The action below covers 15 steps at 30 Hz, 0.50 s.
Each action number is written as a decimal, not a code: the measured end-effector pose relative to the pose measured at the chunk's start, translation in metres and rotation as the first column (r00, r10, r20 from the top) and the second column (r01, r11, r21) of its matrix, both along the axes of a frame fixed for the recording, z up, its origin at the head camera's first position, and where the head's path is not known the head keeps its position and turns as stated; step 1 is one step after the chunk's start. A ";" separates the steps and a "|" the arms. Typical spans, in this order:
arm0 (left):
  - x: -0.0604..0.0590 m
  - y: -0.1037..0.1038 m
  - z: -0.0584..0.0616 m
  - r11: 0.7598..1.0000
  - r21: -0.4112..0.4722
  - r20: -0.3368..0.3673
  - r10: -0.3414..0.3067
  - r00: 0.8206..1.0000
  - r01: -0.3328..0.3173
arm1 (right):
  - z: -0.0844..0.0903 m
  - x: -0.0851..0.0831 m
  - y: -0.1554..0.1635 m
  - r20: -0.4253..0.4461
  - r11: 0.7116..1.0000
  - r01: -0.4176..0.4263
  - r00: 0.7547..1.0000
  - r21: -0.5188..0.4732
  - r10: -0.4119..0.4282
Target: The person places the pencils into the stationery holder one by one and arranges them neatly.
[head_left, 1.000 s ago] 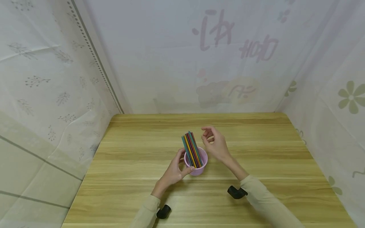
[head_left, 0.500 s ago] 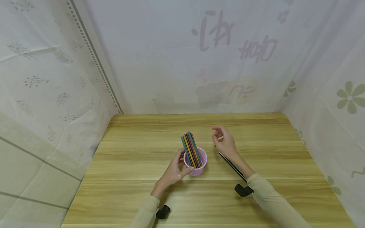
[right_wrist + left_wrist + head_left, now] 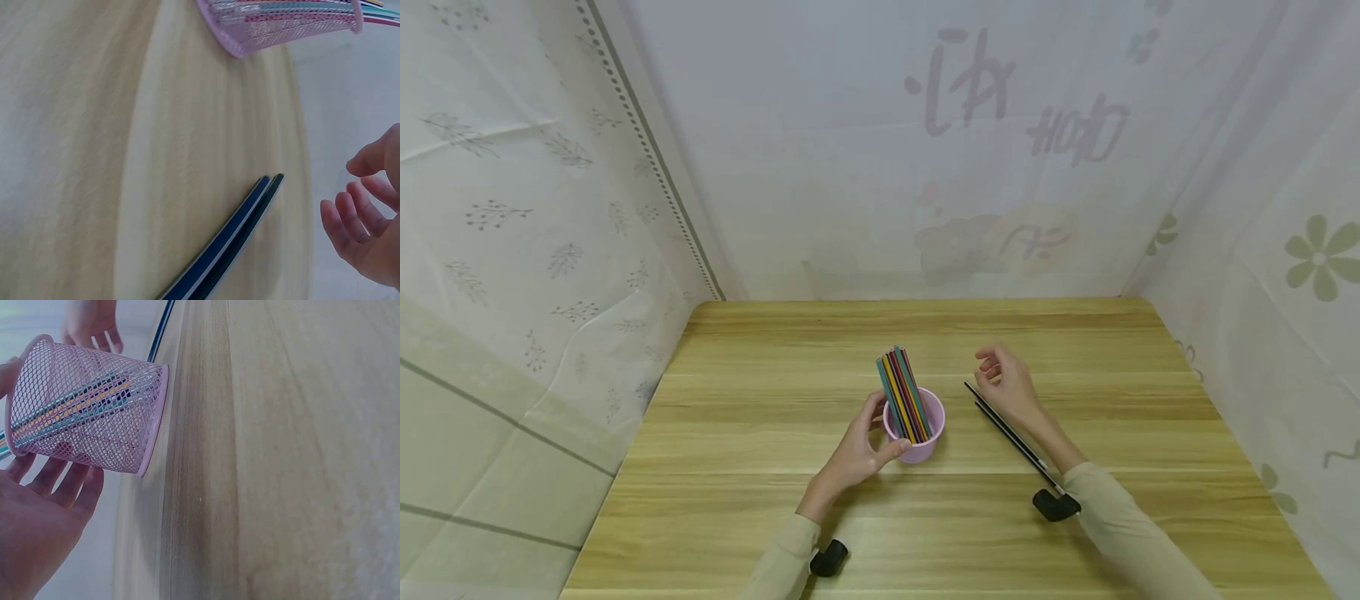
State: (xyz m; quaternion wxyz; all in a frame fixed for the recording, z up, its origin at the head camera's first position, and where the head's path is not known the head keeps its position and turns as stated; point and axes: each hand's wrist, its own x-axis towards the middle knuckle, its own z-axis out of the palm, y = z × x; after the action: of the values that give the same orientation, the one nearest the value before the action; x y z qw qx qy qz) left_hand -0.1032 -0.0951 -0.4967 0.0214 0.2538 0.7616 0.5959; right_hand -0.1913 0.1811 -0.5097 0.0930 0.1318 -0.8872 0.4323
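A pink mesh cup (image 3: 917,442) full of coloured pencils (image 3: 900,392) stands mid-table. My left hand (image 3: 871,432) grips the cup from its left, thumb on the near side and fingers behind. In the left wrist view the cup (image 3: 87,406) lies against those fingers (image 3: 59,481). My right hand (image 3: 1000,379) hovers to the right of the cup, fingers loosely curled and holding nothing. Beside it two dark pencils (image 3: 1011,433) lie side by side on the wood, and in the right wrist view these pencils (image 3: 231,244) show left of that hand's fingers (image 3: 359,225).
The wooden table (image 3: 760,350) is closed in by white patterned cloth walls (image 3: 535,208) on the left, back and right. Black wrist mounts (image 3: 1056,505) sit on both sleeves. Bare wood lies to the left and at the far side.
My right hand has drawn away from the pencils in the cup and moved right. Two dark pencils now lie uncovered on the table beside it. The left hand and cup have stayed put.
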 end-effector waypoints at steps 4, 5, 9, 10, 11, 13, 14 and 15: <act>0.000 0.000 0.000 1.000 0.006 -0.004 -0.001 1.000 0.001 | -0.005 0.004 0.005 0.024 0.998 -0.028 0.999 0.055 0.026; 0.000 0.000 0.001 1.000 0.006 -0.004 -0.001 1.000 0.001 | -0.007 0.005 0.007 0.022 0.996 -0.036 0.999 0.077 0.035; -0.001 0.000 0.000 1.000 0.004 -0.009 0.002 1.000 -0.002 | -0.013 0.008 0.010 0.038 0.987 -0.060 0.998 0.151 0.055; -0.001 0.000 0.000 1.000 0.004 -0.008 0.001 1.000 -0.001 | -0.014 0.008 0.011 0.043 0.984 -0.066 0.997 0.164 0.060; -0.001 0.000 0.000 1.000 0.004 -0.007 0.001 1.000 -0.001 | -0.016 0.009 0.011 0.052 0.982 -0.071 0.997 0.174 0.063; -0.001 0.000 0.000 1.000 0.007 -0.001 -0.001 1.000 0.001 | -0.018 0.009 0.012 0.072 0.980 -0.072 0.996 0.185 0.060; -0.001 0.000 0.000 1.000 0.008 0.000 -0.002 1.000 0.002 | -0.019 0.008 0.012 0.080 0.979 -0.070 0.995 0.191 0.055; -0.001 0.000 0.000 1.000 0.006 -0.004 -0.002 1.000 0.002 | -0.020 0.008 0.012 0.090 0.977 -0.070 0.995 0.199 0.053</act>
State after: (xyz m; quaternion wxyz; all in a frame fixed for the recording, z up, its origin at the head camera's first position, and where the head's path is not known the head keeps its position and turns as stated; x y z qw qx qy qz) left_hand -0.1040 -0.0956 -0.4965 0.0198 0.2557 0.7597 0.5976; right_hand -0.1834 0.1928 -0.5295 0.0285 0.1495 -0.9252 0.3477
